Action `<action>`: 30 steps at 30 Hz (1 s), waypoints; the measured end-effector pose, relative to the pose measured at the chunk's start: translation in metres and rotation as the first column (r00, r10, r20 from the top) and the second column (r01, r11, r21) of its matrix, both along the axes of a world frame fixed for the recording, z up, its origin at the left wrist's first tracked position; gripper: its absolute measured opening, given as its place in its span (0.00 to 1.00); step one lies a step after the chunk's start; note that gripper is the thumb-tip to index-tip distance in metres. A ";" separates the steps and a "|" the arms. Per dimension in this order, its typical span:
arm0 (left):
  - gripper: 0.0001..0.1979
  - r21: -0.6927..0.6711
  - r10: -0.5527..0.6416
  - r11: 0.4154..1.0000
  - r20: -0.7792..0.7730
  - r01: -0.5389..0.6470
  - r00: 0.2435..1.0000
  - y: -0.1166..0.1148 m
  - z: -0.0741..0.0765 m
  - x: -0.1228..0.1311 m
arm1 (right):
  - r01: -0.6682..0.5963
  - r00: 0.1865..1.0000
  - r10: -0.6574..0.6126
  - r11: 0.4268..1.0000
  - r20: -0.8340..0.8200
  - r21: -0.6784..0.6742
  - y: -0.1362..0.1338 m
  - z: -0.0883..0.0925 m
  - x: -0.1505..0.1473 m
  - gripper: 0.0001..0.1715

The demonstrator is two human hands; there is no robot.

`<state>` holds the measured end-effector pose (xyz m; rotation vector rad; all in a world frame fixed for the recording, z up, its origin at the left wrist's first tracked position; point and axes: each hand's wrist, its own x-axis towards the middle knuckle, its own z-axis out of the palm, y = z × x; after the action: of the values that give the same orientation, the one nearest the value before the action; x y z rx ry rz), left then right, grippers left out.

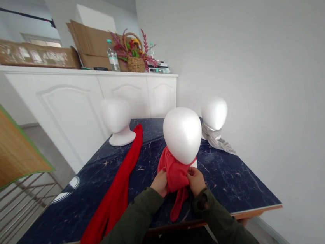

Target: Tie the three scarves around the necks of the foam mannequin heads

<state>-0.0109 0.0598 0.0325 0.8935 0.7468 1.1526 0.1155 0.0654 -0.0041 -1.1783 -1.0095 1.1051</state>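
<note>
Gripping: the left hand (159,183) and right hand (196,180) both pinch the red scarf (174,173) wrapped at the neck of the near foam head (182,134), just above the table's near edge at 6 o'clock.
Risk, tipping: the foam head looks light; a hard tug on the scarf could probably pull it over toward the person.
Risk, slipping: the scarf's loose tail hangs at 6 o'clock, so the wrap may come undone if either grip eases.
Risk, long scarf: a second red scarf (116,194) droops over the table (240,183) edge at 7 o'clock and could slide off.
Hidden, near: fingertips and the head's base are buried in cloth.
Hidden, far: the head at 11 o'clock (117,119) is bare; the one at 1 o'clock (214,113) wears a grey scarf (219,141), knot unclear.
Hidden, farthest: sideboard clutter, basket (135,60) and bottle (112,56), is too small to read.
</note>
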 end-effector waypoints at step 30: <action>0.14 0.191 0.156 0.979 -0.439 -0.078 0.885 0.013 -0.014 0.000 | -0.190 0.912 0.166 0.981 -0.374 -0.027 -0.010 0.014 -0.010 0.13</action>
<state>-0.0113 0.0732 0.0181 1.3001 1.1079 1.1370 0.1052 0.0558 0.0096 -0.8899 -0.8007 1.4518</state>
